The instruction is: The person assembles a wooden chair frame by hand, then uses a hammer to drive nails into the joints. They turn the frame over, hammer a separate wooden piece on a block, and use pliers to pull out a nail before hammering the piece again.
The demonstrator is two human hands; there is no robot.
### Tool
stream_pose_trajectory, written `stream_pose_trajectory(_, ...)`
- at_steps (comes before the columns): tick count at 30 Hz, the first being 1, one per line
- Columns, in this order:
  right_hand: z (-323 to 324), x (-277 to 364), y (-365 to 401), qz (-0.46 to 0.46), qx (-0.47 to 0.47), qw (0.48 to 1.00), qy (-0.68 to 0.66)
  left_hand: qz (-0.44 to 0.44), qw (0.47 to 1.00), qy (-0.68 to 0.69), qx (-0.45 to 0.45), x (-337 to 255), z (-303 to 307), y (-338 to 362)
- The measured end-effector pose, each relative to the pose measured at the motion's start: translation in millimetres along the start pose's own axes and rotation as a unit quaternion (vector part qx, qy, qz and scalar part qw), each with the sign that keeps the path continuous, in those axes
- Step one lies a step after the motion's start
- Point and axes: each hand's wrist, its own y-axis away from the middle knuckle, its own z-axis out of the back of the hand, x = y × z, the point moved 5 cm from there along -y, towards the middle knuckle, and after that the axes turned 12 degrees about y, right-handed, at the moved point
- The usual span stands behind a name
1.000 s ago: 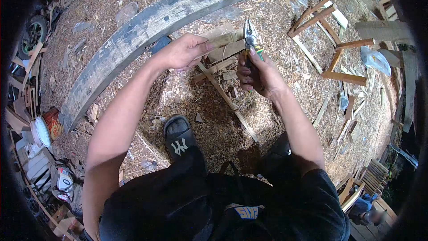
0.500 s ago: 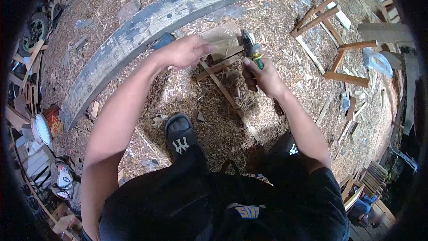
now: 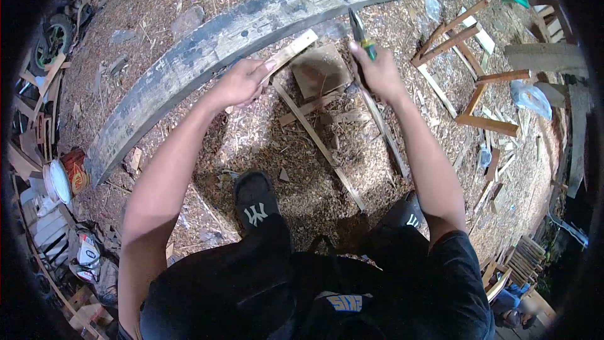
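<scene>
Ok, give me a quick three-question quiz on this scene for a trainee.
1. True or false: the right hand holds pliers.
2. What does the left hand grip? A) a hammer B) a slat C) a saw
3. Fill in: beyond both hands lies a long curved grey ___.
Key: 1 true; 2 B; 3 beam.

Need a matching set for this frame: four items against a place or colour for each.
Items:
1 pliers
2 slat
3 sandal
4 can

Place or colour:
A red, at the far left
B in the right hand
C black with a white logo
D in the left hand

Pairs: 1-B, 2-D, 3-C, 4-A
</scene>
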Motion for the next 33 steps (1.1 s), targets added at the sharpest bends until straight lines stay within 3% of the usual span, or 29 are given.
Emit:
stream_pose_trajectory(3,-1,20,-51,0.035,0.024,0.997,-0.07,0.019,0.998,0.06,-0.026,0,1,6)
stream_pose_trajectory(6,-6,31,-95,-0.004,0.019,0.991,-0.13,0.014,0.996,0.077,-0.032,4,5,3)
stream_pose_trajectory(8,-6,33,-119,0.019,0.038,0.999,0.004,0.017,0.995,0.091,-0.034,6,9,0)
stream_pose_trajectory(10,0,43,-118,0.045,0.035,0.998,0.036,0.0,0.994,0.1,-0.037,8,14,-1)
stream_pose_trajectory(12,-4,41,-113,-0.003,0.132,0.984,-0.117,0.008,0.996,0.088,-0.03,13,19,-4)
stream_pose_trajectory(16,8,37,-100,-0.022,0.179,0.969,-0.171,-0.003,0.992,0.122,-0.04,15,25,-4)
stream_pose_trajectory(24,54,-7,-63,-0.086,0.239,0.954,-0.158,-0.012,0.988,0.145,-0.051,-10,26,-3)
stream_pose_trajectory(26,54,-23,-57,-0.118,0.191,0.969,-0.106,-0.018,0.986,0.158,-0.044,-12,25,-5)
stream_pose_trajectory(29,45,-24,-59,-0.105,0.218,0.967,-0.082,-0.027,0.986,0.157,-0.05,-10,27,-9)
stream_pose_trajectory(33,19,3,-63,-0.063,0.137,0.966,-0.21,-0.032,0.985,0.164,-0.049,0,31,-5)
